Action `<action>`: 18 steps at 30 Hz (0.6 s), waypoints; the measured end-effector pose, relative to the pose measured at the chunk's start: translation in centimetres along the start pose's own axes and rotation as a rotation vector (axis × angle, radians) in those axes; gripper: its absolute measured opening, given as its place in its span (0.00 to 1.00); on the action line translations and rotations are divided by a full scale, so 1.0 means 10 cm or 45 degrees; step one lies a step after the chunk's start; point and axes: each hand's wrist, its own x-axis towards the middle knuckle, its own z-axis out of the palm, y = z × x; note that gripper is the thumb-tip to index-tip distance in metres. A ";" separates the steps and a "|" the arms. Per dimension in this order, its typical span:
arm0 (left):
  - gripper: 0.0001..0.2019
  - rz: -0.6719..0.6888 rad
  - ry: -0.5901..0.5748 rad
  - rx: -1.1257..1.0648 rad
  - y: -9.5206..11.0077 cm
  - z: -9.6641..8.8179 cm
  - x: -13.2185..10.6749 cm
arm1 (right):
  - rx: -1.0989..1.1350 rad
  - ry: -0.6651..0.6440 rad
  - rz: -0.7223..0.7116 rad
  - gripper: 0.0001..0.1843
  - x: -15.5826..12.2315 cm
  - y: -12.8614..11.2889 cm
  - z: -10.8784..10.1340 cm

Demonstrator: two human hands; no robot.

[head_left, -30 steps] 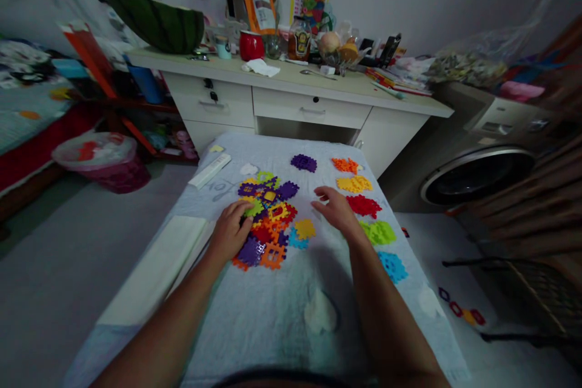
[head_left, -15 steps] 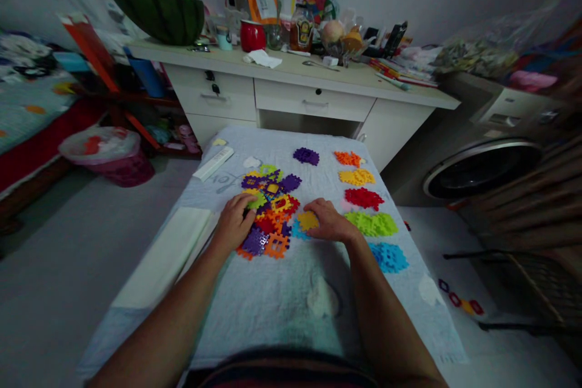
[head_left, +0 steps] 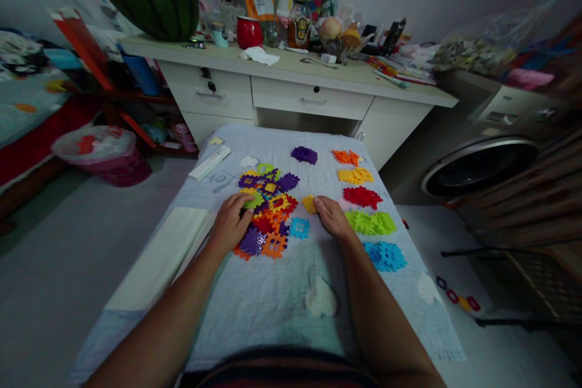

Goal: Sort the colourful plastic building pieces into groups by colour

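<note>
The right hand (head_left: 331, 216) pinches the yellow tile (head_left: 310, 204) by its right side, fingertips together, thumb mostly hidden from where I stand; the left hand (head_left: 233, 222) curls its fingers over a lime green tile (head_left: 253, 199) on the left flank of the mixed heap (head_left: 274, 218), though I can't tell whether it is gripping or merely resting there; the yellow tile sits just right of that heap, beyond a light blue tile (head_left: 299, 228); to handle it well, I'd keep it level and slightly raised, since its toothed rim could snag the cloth (head_left: 254, 315) or catch a neighbour, and I'd let the left hand stay light so the heap doesn't slide; the widest stretch of cloth lies nearer the body; on the right, the red pile (head_left: 362, 197) and the green pile (head_left: 370, 222) crowd the hand's outer side, with the yellow pile (head_left: 354, 176) farther back, all near the table's right edge, where a careless shove might send pieces to the floor; a white panel (head_left: 154, 260) borders the left, and drawers (head_left: 313, 97) stand just behind the far edge.
</note>
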 end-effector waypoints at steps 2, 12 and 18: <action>0.15 -0.003 0.006 -0.003 0.00 0.00 0.00 | -0.045 0.047 0.043 0.23 0.02 0.04 0.04; 0.15 0.011 0.013 0.004 -0.01 0.01 0.01 | -0.257 0.150 0.054 0.32 0.04 0.14 0.17; 0.15 0.026 0.018 0.035 0.00 0.02 0.06 | -0.313 0.147 0.063 0.29 0.05 0.14 0.19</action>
